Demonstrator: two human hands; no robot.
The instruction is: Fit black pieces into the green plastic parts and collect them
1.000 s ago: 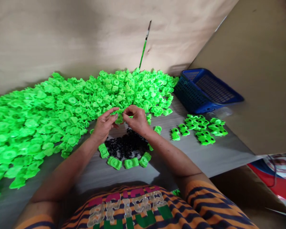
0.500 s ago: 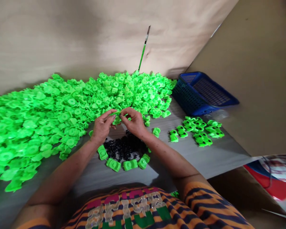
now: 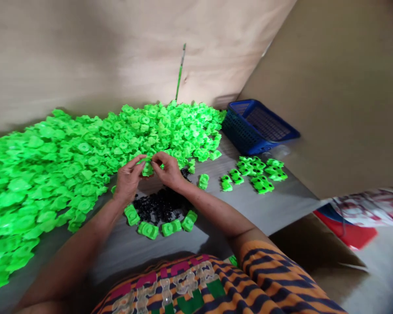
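Between my two hands, a green plastic toy car body (image 3: 147,168) is held up over the table. Its left side is pinched by the thumb and fingers of my left hand (image 3: 129,178). My right hand (image 3: 169,171) has its thumb and fingertips pressed together at the car body's right edge; any small part inside that pinch is too hidden to tell. Just below my hands lies a pile of black wheel-and-axle pieces (image 3: 159,206). Several green car bodies, such as one (image 3: 148,230) at the front, are set around this pile.
A large heap of green car bodies (image 3: 85,159) covers the left and back of the table. At the right sit several green cars with black wheels (image 3: 262,185). Behind them a blue plastic basket (image 3: 245,135) stands against the board wall. A green-handled brush (image 3: 180,72) leans at the back.
The whole view has shifted, so the table's contents appear farther left. My hands stay together at the same car body, the right fingers still at its right edge.
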